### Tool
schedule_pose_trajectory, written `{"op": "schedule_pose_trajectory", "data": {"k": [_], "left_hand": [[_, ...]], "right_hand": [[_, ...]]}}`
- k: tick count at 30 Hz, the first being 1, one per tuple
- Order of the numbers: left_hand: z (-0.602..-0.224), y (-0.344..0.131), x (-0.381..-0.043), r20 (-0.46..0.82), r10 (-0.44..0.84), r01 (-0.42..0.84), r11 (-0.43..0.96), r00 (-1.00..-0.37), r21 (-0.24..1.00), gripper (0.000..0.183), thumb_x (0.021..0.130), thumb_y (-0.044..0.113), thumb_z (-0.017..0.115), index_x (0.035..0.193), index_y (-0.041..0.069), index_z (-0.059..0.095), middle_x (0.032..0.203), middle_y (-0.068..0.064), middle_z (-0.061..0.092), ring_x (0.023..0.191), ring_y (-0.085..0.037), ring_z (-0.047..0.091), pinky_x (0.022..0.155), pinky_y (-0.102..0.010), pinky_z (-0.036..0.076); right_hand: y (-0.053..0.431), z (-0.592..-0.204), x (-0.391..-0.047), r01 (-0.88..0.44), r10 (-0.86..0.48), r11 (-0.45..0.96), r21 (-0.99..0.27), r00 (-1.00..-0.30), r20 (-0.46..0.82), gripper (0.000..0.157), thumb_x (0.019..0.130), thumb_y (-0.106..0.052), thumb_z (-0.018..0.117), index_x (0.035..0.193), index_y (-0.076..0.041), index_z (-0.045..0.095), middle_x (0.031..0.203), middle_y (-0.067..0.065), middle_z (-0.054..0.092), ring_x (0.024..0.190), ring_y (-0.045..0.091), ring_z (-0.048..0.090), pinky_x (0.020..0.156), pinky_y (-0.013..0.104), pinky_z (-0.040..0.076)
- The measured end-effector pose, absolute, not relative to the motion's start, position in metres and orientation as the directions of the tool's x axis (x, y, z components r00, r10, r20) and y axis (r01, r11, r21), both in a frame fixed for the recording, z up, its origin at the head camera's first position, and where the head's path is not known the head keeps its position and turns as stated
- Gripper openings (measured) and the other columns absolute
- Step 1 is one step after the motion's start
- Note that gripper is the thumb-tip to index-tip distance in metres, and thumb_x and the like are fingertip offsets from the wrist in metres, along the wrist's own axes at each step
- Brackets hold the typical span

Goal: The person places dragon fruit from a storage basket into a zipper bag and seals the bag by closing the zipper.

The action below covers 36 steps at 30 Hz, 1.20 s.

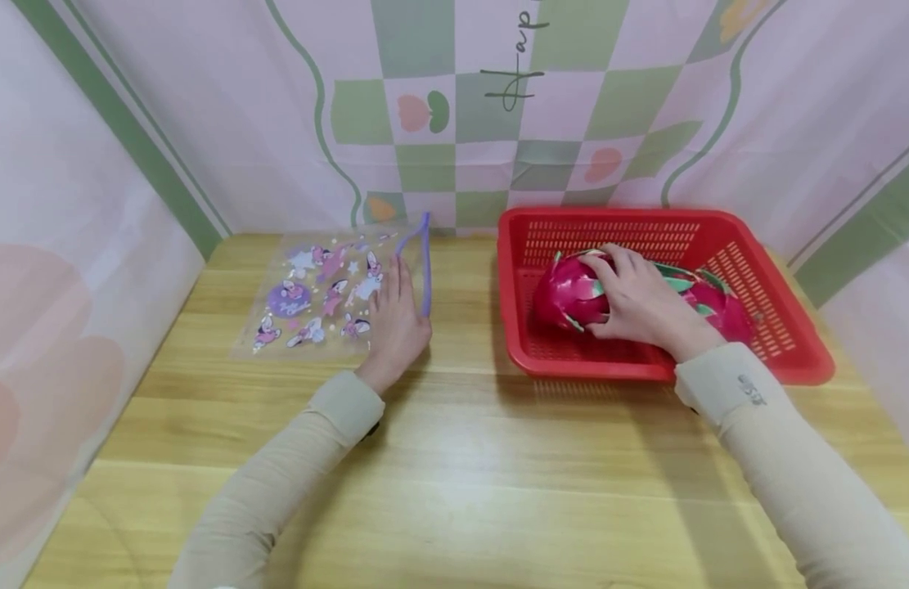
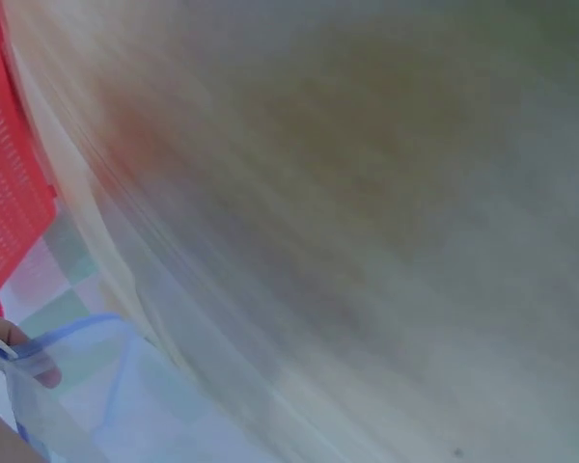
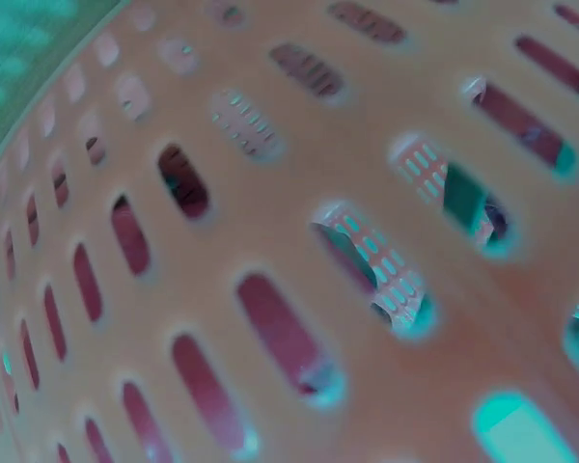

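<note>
My left hand (image 1: 400, 323) is at the mouth of a clear zip bag (image 1: 317, 282), printed with cartoon figures and lying on the table. It pinches the purple-edged rim; in the left wrist view a fingertip (image 2: 48, 376) shows through the film at that bluish edge. My right hand (image 1: 638, 298) reaches into a red basket (image 1: 726, 375) and grips a dragon fruit (image 1: 568, 290) from above, fingers spread over it. Another dragon fruit (image 1: 730, 315) lies to its right, partly hidden by the hand. The right wrist view shows mostly the slotted basket wall (image 3: 299, 174).
The wooden table (image 1: 454, 483) carries the bag at the left and the basket at the right. A patterned cloth (image 1: 491, 176) hangs behind and continues along both sides. Blurred film fills most of the left wrist view.
</note>
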State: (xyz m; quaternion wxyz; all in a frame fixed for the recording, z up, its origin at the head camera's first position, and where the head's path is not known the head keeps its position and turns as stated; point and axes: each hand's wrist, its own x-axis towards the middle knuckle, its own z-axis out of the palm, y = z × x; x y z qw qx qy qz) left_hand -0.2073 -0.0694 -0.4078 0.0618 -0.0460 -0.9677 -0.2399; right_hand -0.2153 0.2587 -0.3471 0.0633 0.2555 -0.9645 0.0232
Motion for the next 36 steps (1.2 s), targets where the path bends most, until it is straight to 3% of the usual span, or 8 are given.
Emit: {"op": "schedule_pose_trajectory", "data": {"k": [8, 17, 25, 29, 32, 36], "left_hand": [[-0.406, -0.067, -0.205, 0.139, 0.05, 0.103, 0.908, -0.989, 0.406, 0.093, 0.082, 0.001, 0.063, 0.15, -0.006, -0.001, 0.161, -0.017, -0.008, 0.15, -0.031, 0.01, 0.121, -0.049, 0.016], [-0.405, -0.068, -0.205, 0.169, 0.045, 0.112, 0.902, -0.985, 0.418, 0.093, 0.083, 0.014, 0.06, 0.153, 0.001, -0.001, 0.162, -0.009, -0.01, 0.147, -0.042, 0.013, 0.113, -0.069, 0.016], [-0.4, -0.068, -0.202, 0.16, 0.047, 0.117, 0.877, -0.986, 0.466, 0.093, 0.081, 0.008, 0.059, 0.152, -0.001, -0.001, 0.162, -0.013, -0.009, 0.149, -0.036, 0.011, 0.118, -0.059, 0.018], [-0.399, -0.069, -0.201, 0.159, 0.032, 0.109, 0.857, -0.987, 0.504, 0.094, 0.078, -0.001, 0.059, 0.15, -0.005, -0.002, 0.161, -0.019, -0.01, 0.141, -0.041, 0.028, 0.116, -0.051, 0.031], [-0.398, -0.069, -0.201, 0.161, 0.014, 0.099, 0.844, -0.987, 0.527, 0.094, 0.077, -0.005, 0.059, 0.149, -0.008, -0.001, 0.16, -0.022, -0.01, 0.125, -0.043, 0.045, 0.105, -0.047, 0.044], [-0.398, -0.069, -0.201, 0.172, 0.007, 0.099, 0.839, -0.985, 0.535, 0.093, 0.077, -0.004, 0.059, 0.149, -0.01, 0.0, 0.157, -0.03, -0.007, 0.114, -0.042, 0.052, 0.091, -0.043, 0.052]], "right_hand": [[0.262, -0.344, -0.211, -0.561, -0.552, 0.825, 0.069, -0.774, 0.31, 0.096, 0.058, -0.033, 0.088, 0.134, -0.002, 0.038, 0.131, 0.03, 0.041, 0.11, 0.049, 0.047, 0.097, 0.063, 0.043], [0.264, -0.336, -0.205, -0.523, -0.515, 0.847, 0.094, -0.767, 0.382, 0.096, 0.059, -0.035, 0.088, 0.135, -0.002, 0.04, 0.131, 0.029, 0.043, 0.112, 0.048, 0.046, 0.098, 0.063, 0.042], [0.264, -0.332, -0.203, -0.504, -0.487, 0.861, 0.07, -0.778, 0.396, 0.103, 0.058, -0.034, 0.089, 0.14, -0.001, 0.035, 0.133, 0.03, 0.04, 0.116, 0.047, 0.043, 0.101, 0.063, 0.039], [0.263, -0.332, -0.202, -0.508, -0.484, 0.859, 0.066, -0.764, 0.426, 0.104, 0.057, -0.034, 0.09, 0.139, 0.0, 0.036, 0.135, 0.031, 0.039, 0.117, 0.047, 0.043, 0.102, 0.063, 0.039], [0.261, -0.332, -0.202, -0.501, -0.479, 0.862, 0.071, -0.762, 0.435, 0.103, 0.057, -0.033, 0.09, 0.139, -0.001, 0.037, 0.136, 0.03, 0.039, 0.118, 0.047, 0.043, 0.101, 0.064, 0.039], [0.258, -0.329, -0.2, -0.487, -0.459, 0.871, 0.062, -0.762, 0.456, 0.1, 0.059, -0.034, 0.088, 0.139, -0.002, 0.038, 0.136, 0.028, 0.04, 0.118, 0.045, 0.042, 0.099, 0.065, 0.039]]}}
